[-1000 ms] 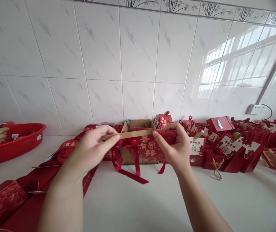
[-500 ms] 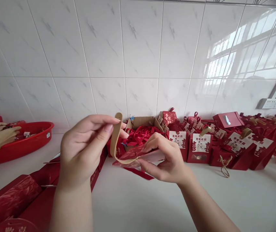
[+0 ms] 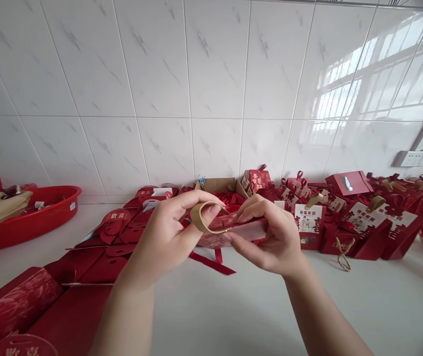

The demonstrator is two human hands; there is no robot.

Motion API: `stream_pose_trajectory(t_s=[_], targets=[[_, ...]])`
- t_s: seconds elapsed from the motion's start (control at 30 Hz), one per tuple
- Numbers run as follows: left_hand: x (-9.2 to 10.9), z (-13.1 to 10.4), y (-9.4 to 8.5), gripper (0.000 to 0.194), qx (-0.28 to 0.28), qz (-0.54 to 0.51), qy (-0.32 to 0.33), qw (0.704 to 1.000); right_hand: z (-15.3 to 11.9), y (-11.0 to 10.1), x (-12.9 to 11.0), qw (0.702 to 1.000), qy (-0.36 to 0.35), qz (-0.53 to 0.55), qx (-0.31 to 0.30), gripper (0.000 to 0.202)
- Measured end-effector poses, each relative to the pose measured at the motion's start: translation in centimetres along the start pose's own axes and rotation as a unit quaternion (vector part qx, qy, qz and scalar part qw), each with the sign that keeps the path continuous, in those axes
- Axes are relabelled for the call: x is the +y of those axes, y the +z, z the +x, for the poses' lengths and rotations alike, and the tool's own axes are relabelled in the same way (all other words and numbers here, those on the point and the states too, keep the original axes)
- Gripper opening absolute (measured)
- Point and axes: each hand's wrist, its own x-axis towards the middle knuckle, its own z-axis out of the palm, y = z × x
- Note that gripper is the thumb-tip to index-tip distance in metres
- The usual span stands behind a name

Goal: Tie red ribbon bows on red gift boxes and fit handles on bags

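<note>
My left hand (image 3: pixel 174 227) pinches a tan strap (image 3: pixel 198 217), which is now curled into a loop over a red gift box (image 3: pixel 248 231). My right hand (image 3: pixel 270 232) grips that box between thumb and fingers, close to where the strap meets it. The box is held up above the white table, and its far side is hidden by my fingers. Just below it a dark red ribbon (image 3: pixel 213 263) lies on the table. Behind my hands stands an open cardboard box (image 3: pixel 220 185) with red ribbons inside.
Unfolded red boxes (image 3: pixel 81 262) are spread on the left. A co-worker's hand (image 3: pixel 1 210) is over a red plastic basin (image 3: pixel 48 217). Filled red gift boxes (image 3: pixel 309 227) crowd the right, along the tiled wall with a socket (image 3: pixel 411 158).
My left hand has moved right and down towards the box, bending the upright strap over into a loop. The co-worker's hand has lifted slightly with something small and dark.
</note>
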Motion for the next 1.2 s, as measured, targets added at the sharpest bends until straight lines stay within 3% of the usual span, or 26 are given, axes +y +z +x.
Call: stream_pose_trajectory(t_s=[0.8,1.1,1.2], targets=[[0.8,-0.2,-0.3,0.007,-0.074,-0.048,-0.001,0.996,0.2,-0.5,0.0,0.999,0.009,0.031,0.018,0.023],[-0.1,-1.0,-0.5,0.015,-0.124,-0.205,-0.047,0.97,0.2,-0.6,-0.2,0.998,-0.02,0.052,0.041,0.024],[-0.7,-0.8,-0.4,0.021,-0.135,-0.225,-0.022,0.965,0.3,-0.5,-0.5,0.995,-0.042,0.063,0.059,0.026]])
